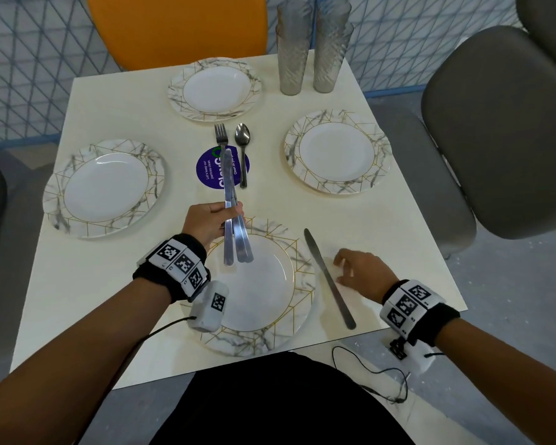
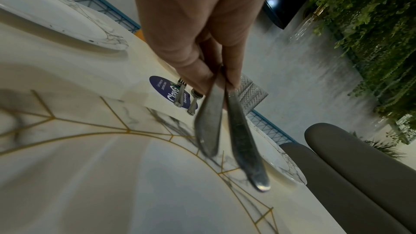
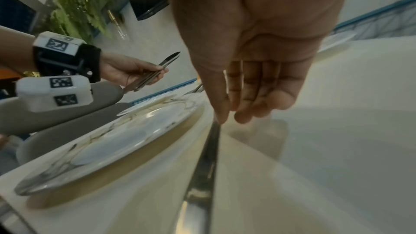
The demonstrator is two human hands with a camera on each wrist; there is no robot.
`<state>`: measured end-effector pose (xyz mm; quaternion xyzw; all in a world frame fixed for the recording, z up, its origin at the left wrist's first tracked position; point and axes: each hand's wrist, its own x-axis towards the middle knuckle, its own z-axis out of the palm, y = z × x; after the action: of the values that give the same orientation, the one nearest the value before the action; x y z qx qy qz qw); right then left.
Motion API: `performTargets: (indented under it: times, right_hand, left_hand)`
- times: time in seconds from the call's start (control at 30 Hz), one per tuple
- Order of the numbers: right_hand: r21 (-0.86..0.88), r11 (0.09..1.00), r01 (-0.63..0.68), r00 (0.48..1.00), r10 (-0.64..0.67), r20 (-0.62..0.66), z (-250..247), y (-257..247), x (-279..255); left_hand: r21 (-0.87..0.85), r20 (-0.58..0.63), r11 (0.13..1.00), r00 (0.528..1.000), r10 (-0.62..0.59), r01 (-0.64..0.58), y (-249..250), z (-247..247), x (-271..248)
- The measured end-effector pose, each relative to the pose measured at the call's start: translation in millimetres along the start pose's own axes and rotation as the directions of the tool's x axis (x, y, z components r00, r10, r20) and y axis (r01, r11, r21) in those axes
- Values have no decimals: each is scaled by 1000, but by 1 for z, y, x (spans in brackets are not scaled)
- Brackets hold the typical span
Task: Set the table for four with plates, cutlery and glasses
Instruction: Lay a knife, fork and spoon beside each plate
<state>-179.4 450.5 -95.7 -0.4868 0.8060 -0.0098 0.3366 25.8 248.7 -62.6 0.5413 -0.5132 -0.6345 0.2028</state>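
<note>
My left hand [image 1: 212, 221] grips a bundle of table knives [image 1: 228, 175] by the middle and holds them above the near plate [image 1: 299, 271], handles toward me. The knives [image 2: 241, 140] show blurred in the left wrist view. Just right of that plate, a single knife [image 1: 329, 279] lies on the table. My right hand [image 1: 358, 269] rests beside it with relaxed fingers and holds nothing. In the right wrist view its thumb tip meets the knife [image 3: 202, 175]. Three more plates sit at the left [image 1: 61, 200], far [image 1: 215, 110] and right [image 1: 382, 149] sides.
A fork [image 1: 220, 134] and a spoon [image 1: 242, 136] lie at the table's centre, partly on a purple round sticker [image 1: 206, 168]. Two stacks of ribbed glasses [image 1: 294, 56] stand at the far right corner. Grey chairs [image 1: 501, 123] and an orange chair [image 1: 177, 27] surround the table.
</note>
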Motion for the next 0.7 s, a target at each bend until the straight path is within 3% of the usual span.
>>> performTargets:
  times: [0.1,0.17,0.7]
  right_hand:
    - [-243,950,195,981,-190,45,-2,8,5]
    - [-348,906,241,970,-231,70,4,14,8]
    - [-319,931,178,983,-183,13,30,23,4]
  left_hand:
    - [14,1,1000,1000,-1,1,1,2,0]
    - [12,8,1000,1000,-1,1,1,3,-1]
    - [-29,40,1000,999,-8,10,3,8,-4]
